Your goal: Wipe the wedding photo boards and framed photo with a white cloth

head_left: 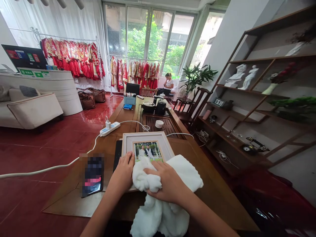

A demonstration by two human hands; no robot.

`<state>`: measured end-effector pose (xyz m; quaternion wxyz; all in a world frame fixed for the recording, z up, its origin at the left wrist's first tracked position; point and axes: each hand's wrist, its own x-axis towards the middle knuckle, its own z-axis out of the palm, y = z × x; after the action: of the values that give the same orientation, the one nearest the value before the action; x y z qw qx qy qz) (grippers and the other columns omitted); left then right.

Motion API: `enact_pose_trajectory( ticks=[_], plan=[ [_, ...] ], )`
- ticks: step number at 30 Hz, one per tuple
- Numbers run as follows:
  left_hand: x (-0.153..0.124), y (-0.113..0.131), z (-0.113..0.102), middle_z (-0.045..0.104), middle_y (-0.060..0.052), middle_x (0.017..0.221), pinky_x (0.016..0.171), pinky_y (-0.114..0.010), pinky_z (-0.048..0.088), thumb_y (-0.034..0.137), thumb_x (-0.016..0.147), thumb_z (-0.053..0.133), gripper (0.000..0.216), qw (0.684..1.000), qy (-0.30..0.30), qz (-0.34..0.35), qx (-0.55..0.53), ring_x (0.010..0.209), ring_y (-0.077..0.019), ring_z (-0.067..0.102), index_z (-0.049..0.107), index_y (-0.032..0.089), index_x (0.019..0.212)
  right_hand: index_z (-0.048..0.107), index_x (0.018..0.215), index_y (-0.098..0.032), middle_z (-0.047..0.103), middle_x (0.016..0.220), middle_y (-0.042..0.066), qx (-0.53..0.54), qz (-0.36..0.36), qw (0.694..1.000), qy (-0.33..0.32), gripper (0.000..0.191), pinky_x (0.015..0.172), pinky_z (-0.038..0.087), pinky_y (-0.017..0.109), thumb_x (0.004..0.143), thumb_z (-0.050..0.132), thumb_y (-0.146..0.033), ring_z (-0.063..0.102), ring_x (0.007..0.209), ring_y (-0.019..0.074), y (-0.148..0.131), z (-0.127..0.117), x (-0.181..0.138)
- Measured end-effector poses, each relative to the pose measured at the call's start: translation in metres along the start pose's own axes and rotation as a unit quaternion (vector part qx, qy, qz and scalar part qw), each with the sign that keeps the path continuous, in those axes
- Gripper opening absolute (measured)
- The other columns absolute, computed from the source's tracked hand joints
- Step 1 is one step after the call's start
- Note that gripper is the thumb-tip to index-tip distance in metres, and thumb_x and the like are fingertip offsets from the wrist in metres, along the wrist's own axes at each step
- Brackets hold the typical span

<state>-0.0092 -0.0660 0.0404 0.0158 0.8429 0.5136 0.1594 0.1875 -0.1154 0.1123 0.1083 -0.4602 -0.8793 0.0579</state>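
Note:
A picture frame (148, 136) with a pale wide border lies on the wooden table; inside is a photo (147, 150) of two people in wedding clothes. My left hand (124, 169) rests on the frame's left border, fingers stretched forward and lying on it; its thumb is mostly hidden. In my right hand (168, 181) is a bunched white cloth (184, 172), pressed over the lower part of the frame. The cloth covers the photo's bottom edge, and its loose ends spread to the right and hang toward me. Part of a dark flat object (118, 153) shows under the frame's left side.
Left of my arm lies a phone (95, 184), partly blurred out. Beyond the frame are a power strip (110, 129) with a white cable, a tea tray (170, 130), a white cup (159, 123) and a blue box (129, 99). A person (169, 82) sits at the far end.

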Motion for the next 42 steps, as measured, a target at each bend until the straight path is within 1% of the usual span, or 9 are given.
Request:
enact_pose_trajectory(
  ticks=[5, 12, 17, 20, 22, 29, 34, 38, 42],
  plan=[
    [0.001, 0.003, 0.0, 0.042, -0.02, 0.144, 0.109, -0.05, 0.033, 0.026, 0.091, 0.034, 0.05, 0.998, 0.019, -0.033, -0.04, 0.135, -0.0295, 0.036, 0.043, 0.006, 0.136, 0.059, 0.106, -0.031, 0.054, 0.102, 0.004, -0.034, 0.04, 0.999, -0.006, 0.034, 0.079, 0.037, 0.035, 0.073, 0.062, -0.041, 0.05, 0.094, 0.0244, 0.017, -0.009, -0.011],
    [0.001, 0.002, 0.003, 0.045, -0.018, 0.141, 0.11, -0.05, 0.034, 0.027, 0.09, 0.037, 0.049, 0.996, 0.046, -0.034, -0.062, 0.134, -0.0283, 0.038, 0.046, 0.009, 0.134, 0.061, 0.1, -0.032, 0.056, 0.1, 0.003, -0.108, 0.11, 0.988, -0.011, 0.028, 0.076, 0.035, 0.035, 0.074, 0.061, -0.041, 0.052, 0.091, 0.0239, 0.048, -0.023, -0.038],
    [0.001, -0.001, 0.006, 0.044, -0.018, 0.142, 0.11, -0.05, 0.033, 0.028, 0.09, 0.037, 0.049, 0.995, 0.05, -0.03, -0.079, 0.134, -0.0286, 0.038, 0.046, 0.01, 0.134, 0.062, 0.099, -0.032, 0.055, 0.097, 0.004, -0.16, 0.124, 0.979, 0.002, 0.026, 0.075, 0.033, 0.034, 0.074, 0.062, -0.04, 0.052, 0.09, 0.0241, 0.056, -0.029, -0.044],
    [0.001, -0.001, 0.005, 0.044, -0.018, 0.142, 0.11, -0.049, 0.033, 0.029, 0.09, 0.037, 0.049, 0.995, 0.045, -0.033, -0.079, 0.135, -0.0284, 0.037, 0.046, 0.01, 0.134, 0.062, 0.102, -0.033, 0.056, 0.098, 0.004, -0.192, 0.126, 0.973, 0.003, 0.028, 0.073, 0.032, 0.034, 0.075, 0.062, -0.041, 0.052, 0.091, 0.0247, 0.062, -0.032, -0.035],
    [0.001, -0.001, 0.004, 0.044, -0.018, 0.142, 0.111, -0.048, 0.032, 0.029, 0.09, 0.037, 0.049, 0.996, 0.037, -0.034, -0.077, 0.135, -0.0283, 0.036, 0.046, 0.009, 0.134, 0.062, 0.106, -0.033, 0.056, 0.101, 0.005, -0.214, 0.134, 0.968, 0.007, 0.032, 0.072, 0.031, 0.034, 0.075, 0.062, -0.041, 0.052, 0.093, 0.0252, 0.071, -0.033, -0.024],
    [0.002, -0.001, 0.003, 0.043, -0.018, 0.143, 0.11, -0.049, 0.032, 0.029, 0.09, 0.036, 0.049, 0.997, 0.031, -0.03, -0.069, 0.136, -0.0278, 0.035, 0.046, 0.009, 0.134, 0.062, 0.113, -0.031, 0.056, 0.101, 0.006, -0.241, 0.162, 0.956, 0.04, 0.038, 0.07, 0.031, 0.032, 0.079, 0.057, -0.048, 0.052, 0.093, 0.0247, 0.112, -0.033, 0.034],
    [0.001, 0.0, 0.003, 0.042, -0.018, 0.144, 0.111, -0.048, 0.032, 0.029, 0.091, 0.035, 0.049, 0.997, 0.024, -0.036, -0.059, 0.136, -0.0275, 0.035, 0.044, 0.009, 0.135, 0.062, 0.114, -0.027, 0.056, 0.105, 0.009, -0.239, 0.171, 0.954, 0.059, 0.039, 0.072, 0.033, 0.031, 0.082, 0.055, -0.049, 0.052, 0.095, 0.0254, 0.129, -0.034, 0.068],
    [0.001, 0.004, 0.001, 0.043, -0.016, 0.143, 0.11, -0.047, 0.033, 0.029, 0.091, 0.036, 0.048, 0.997, 0.031, -0.041, -0.051, 0.135, -0.0272, 0.036, 0.044, 0.011, 0.135, 0.061, 0.117, -0.027, 0.055, 0.103, 0.008, -0.213, 0.17, 0.959, 0.076, 0.04, 0.073, 0.035, 0.03, 0.083, 0.055, -0.047, 0.053, 0.093, 0.0244, 0.134, -0.031, 0.074],
    [0.002, 0.004, 0.0, 0.045, -0.017, 0.142, 0.11, -0.047, 0.034, 0.028, 0.091, 0.036, 0.049, 0.998, 0.032, -0.043, -0.037, 0.134, -0.0271, 0.038, 0.044, 0.01, 0.135, 0.06, 0.119, -0.026, 0.054, 0.102, 0.007, -0.192, 0.164, 0.964, 0.082, 0.043, 0.073, 0.037, 0.03, 0.081, 0.057, -0.046, 0.054, 0.091, 0.0232, 0.132, -0.026, 0.059]
  ],
)
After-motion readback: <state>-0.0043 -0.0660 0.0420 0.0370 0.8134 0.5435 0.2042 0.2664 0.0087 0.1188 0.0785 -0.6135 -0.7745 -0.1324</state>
